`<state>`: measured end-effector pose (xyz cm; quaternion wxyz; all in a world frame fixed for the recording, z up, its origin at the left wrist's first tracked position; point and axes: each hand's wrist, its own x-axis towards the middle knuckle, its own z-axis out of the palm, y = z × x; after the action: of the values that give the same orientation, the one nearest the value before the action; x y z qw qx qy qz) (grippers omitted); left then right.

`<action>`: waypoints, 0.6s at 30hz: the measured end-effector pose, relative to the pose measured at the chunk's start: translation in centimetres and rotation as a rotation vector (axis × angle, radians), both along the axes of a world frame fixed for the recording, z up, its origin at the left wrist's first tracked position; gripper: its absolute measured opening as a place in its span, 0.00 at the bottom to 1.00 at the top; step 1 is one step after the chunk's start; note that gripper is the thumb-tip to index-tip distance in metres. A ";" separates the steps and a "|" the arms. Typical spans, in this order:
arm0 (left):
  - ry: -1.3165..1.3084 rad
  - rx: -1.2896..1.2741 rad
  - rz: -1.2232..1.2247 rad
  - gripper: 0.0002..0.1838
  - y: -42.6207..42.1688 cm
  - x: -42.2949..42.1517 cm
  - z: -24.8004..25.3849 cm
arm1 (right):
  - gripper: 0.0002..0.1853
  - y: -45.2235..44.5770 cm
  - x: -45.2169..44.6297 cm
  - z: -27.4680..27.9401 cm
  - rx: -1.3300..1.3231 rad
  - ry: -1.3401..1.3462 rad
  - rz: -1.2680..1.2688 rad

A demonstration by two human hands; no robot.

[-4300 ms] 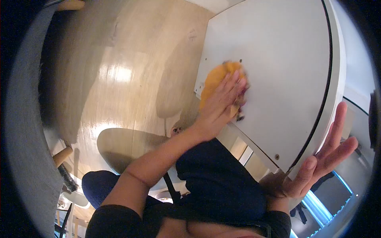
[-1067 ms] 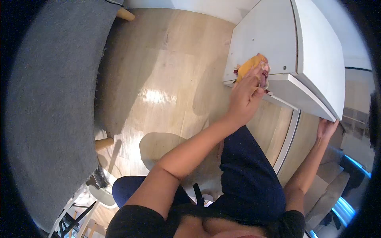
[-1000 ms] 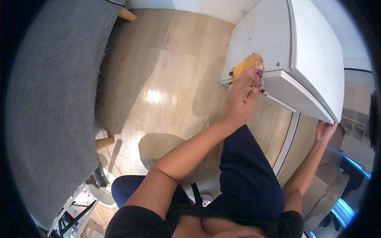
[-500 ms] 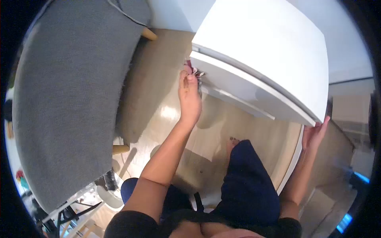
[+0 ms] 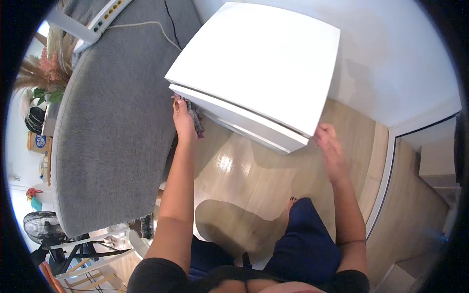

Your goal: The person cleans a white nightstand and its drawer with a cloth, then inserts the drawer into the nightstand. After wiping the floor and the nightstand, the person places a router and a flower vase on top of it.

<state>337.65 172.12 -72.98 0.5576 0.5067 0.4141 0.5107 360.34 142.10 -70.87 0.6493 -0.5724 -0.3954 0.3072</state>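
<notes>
A white drawer cabinet (image 5: 259,58) stands in front of me at an angle, its drawer fronts facing me. At its front left edge, my left hand (image 5: 183,121) is closed around a crumpled patterned cloth (image 5: 195,118), fingertips against the cabinet. My right hand (image 5: 332,149) is at the front right corner, its bent fingers resting against the side and slightly blurred. The far sides of the cabinet are hidden.
A grey upholstered sofa (image 5: 112,132) lies along the left, close to the cabinet. A white power strip (image 5: 105,19) with a cable is on it. A black fan (image 5: 44,227) stands lower left. A framed mirror or glass panel (image 5: 386,180) is at right.
The cabinet has shifted left, closing the floor gap beside the sofa, and my hands have moved with it. My view has also turned. The cloth stays in my left hand.
</notes>
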 end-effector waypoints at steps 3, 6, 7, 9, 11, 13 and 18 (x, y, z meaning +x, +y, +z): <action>0.024 0.007 0.055 0.24 0.9 -0.1 0.6 | 0.30 1.3 -0.2 0.9 0.028 0.032 0.016; -0.002 0.007 0.106 0.23 0.8 0.1 1.1 | 0.31 2.2 0.4 1.0 0.035 0.025 0.031; 0.012 0.011 0.109 0.23 0.8 -0.2 1.3 | 0.31 2.5 0.4 0.9 0.013 -0.020 0.035; 0.113 -0.019 0.085 0.23 1.3 -1.0 1.6 | 0.31 3.8 0.8 0.2 0.056 -0.023 0.030; 0.094 -0.024 0.063 0.23 1.8 -1.6 1.7 | 0.31 4.6 1.2 0.1 0.095 -0.042 0.026; 0.070 -0.026 0.032 0.23 2.3 -1.7 1.2 | 0.31 5.1 1.7 0.0 0.090 -0.002 0.037; -0.037 0.011 0.106 0.23 1.7 -0.8 1.3 | 0.31 5.4 2.4 -0.3 0.101 0.000 0.086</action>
<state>336.87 173.87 -71.64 0.5347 0.4776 0.4272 0.5509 362.72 147.52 -71.20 0.6636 -0.5215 -0.4344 0.3147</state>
